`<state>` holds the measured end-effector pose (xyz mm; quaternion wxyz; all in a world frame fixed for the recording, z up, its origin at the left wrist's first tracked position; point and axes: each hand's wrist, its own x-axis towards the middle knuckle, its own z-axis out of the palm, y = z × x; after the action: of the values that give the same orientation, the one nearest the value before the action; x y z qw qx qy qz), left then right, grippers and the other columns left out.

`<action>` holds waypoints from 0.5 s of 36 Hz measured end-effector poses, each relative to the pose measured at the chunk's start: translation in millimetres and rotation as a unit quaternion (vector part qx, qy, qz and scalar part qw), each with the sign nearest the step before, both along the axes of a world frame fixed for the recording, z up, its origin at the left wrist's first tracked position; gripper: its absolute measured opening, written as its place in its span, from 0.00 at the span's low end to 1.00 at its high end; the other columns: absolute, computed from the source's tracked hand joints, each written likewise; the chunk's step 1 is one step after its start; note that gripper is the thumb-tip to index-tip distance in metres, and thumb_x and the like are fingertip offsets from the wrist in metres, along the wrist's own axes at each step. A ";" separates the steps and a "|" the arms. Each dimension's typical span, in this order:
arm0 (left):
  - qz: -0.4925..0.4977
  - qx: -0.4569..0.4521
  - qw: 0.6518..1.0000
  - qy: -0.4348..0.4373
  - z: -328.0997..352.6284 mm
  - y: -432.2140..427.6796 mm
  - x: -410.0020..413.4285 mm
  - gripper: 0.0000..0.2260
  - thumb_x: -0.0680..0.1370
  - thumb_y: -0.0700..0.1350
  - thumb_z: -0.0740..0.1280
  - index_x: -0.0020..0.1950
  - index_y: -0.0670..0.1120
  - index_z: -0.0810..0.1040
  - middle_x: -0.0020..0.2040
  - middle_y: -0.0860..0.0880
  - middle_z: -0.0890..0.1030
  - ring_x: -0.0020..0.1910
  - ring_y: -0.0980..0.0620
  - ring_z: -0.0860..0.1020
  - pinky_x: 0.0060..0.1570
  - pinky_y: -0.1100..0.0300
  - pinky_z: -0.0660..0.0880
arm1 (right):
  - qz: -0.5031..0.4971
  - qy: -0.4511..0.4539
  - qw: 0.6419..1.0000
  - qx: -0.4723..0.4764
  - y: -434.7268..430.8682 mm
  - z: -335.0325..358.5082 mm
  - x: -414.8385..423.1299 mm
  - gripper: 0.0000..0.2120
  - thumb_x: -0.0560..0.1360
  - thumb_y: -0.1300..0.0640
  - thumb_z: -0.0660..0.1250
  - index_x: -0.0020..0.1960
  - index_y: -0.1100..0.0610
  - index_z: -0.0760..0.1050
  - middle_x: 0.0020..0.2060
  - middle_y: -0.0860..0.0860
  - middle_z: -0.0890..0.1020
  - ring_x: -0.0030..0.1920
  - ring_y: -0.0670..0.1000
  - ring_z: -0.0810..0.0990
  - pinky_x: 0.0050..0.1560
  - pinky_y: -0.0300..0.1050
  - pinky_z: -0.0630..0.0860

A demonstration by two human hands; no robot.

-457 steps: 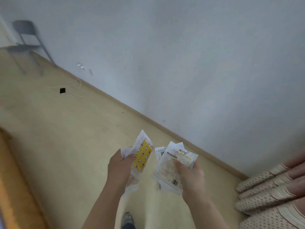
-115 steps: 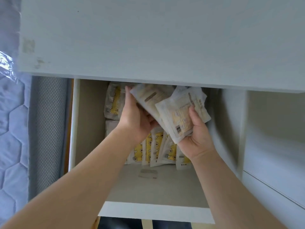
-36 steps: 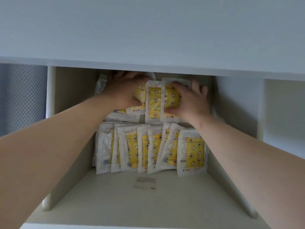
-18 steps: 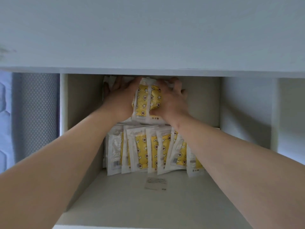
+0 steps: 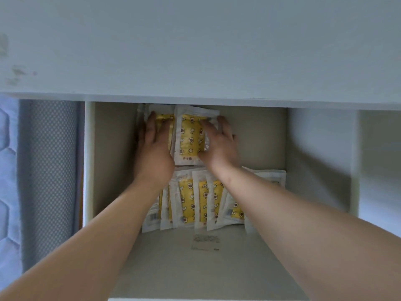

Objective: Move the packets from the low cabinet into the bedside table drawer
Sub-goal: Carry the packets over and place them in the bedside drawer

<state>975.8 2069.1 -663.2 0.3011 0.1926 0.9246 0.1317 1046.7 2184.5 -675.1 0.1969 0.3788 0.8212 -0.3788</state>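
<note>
Head view.

**Q:** State what surrounds the work area and what obstructs it.

**A:** The tabletop (image 5: 195, 51) of the bedside table overhangs the open drawer (image 5: 173, 270) and cuts off its rear edge. A grey mattress edge (image 5: 50, 170) stands left of the drawer. A white side panel (image 5: 321, 161) lies to the right. A printed label (image 5: 206, 242) lies flat on the drawer floor, just in front of the packets. My forearms cross the front row of packets (image 5: 188, 198) and cover part of it.

**Q:** State the condition of the hands and the location of the packets.

**A:** My left hand (image 5: 155, 148) lies flat against the left side of the rear stack of packets (image 5: 191, 135), fingers (image 5: 152, 120) straight. My right hand (image 5: 219, 144) rests on the stack, fingers spread wide and nearly straight. Neither hand curls round a packet. All packets in view lie inside the drawer: the rear stack is under the overhang, and the front row overlaps just in front of it.

**Q:** State what cannot be determined.

**A:** My hands and the overhang hide the number of packets in the rear stack. The label print is too blurred to read.
</note>
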 end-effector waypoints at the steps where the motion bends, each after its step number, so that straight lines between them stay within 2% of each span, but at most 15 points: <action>1: 0.010 0.010 1.000 0.006 -0.8 -0.8 0.1 0.35 0.75 0.28 0.58 0.77 0.51 0.54 0.78 0.51 0.41 0.77 0.49 0.43 0.73 0.56 0.54 | -0.001 0.001 1.000 -0.004 -2.5 -0.3 -3.0 0.34 0.75 0.66 0.64 0.74 0.43 0.57 0.76 0.48 0.49 0.69 0.58 0.59 0.55 0.40 0.64; 4: 0.030 0.030 0.999 0.014 -2.5 -4.5 0.9 0.33 0.75 0.28 0.57 0.77 0.47 0.55 0.78 0.47 0.42 0.77 0.49 0.46 0.72 0.57 0.58 | -0.002 0.005 1.000 -0.002 -9.9 -1.8 -8.1 0.34 0.75 0.68 0.62 0.74 0.43 0.57 0.76 0.47 0.48 0.69 0.58 0.60 0.52 0.39 0.64; 7: 0.027 0.060 0.998 0.012 -5.4 -9.2 -2.2 0.30 0.75 0.28 0.55 0.76 0.46 0.57 0.78 0.46 0.46 0.77 0.50 0.46 0.69 0.63 0.53 | 0.000 0.014 1.000 -0.009 -17.1 -4.0 -11.3 0.34 0.76 0.68 0.62 0.74 0.43 0.56 0.76 0.47 0.48 0.69 0.59 0.60 0.56 0.42 0.67; 11: 0.012 0.082 0.997 0.006 -9.1 -11.8 -6.9 0.30 0.75 0.28 0.54 0.76 0.45 0.58 0.78 0.46 0.51 0.77 0.49 0.48 0.74 0.58 0.50 | 0.011 0.015 1.000 -0.021 -20.0 -3.4 -15.0 0.34 0.75 0.68 0.61 0.74 0.43 0.56 0.76 0.47 0.48 0.69 0.59 0.60 0.61 0.46 0.68; 14: 0.015 0.089 0.996 0.001 -9.9 -12.7 -6.3 0.32 0.74 0.27 0.54 0.77 0.45 0.56 0.78 0.46 0.53 0.77 0.49 0.49 0.75 0.57 0.50 | 0.028 0.005 0.999 -0.014 -16.8 -1.0 -12.1 0.35 0.75 0.67 0.62 0.74 0.43 0.56 0.76 0.48 0.50 0.68 0.58 0.59 0.59 0.47 0.69; 18: 0.016 0.083 0.996 0.008 -5.3 -12.3 -1.2 0.31 0.75 0.28 0.55 0.76 0.45 0.57 0.77 0.46 0.54 0.77 0.47 0.50 0.75 0.53 0.52 | 0.019 -0.013 1.000 -0.011 -10.9 1.8 -4.4 0.36 0.74 0.66 0.63 0.75 0.42 0.54 0.76 0.47 0.52 0.69 0.57 0.59 0.63 0.50 0.68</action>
<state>974.6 2056.7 -668.5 0.2744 0.2030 0.9158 0.2116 1042.3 2173.6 -673.2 0.2189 0.3659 0.8213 -0.3791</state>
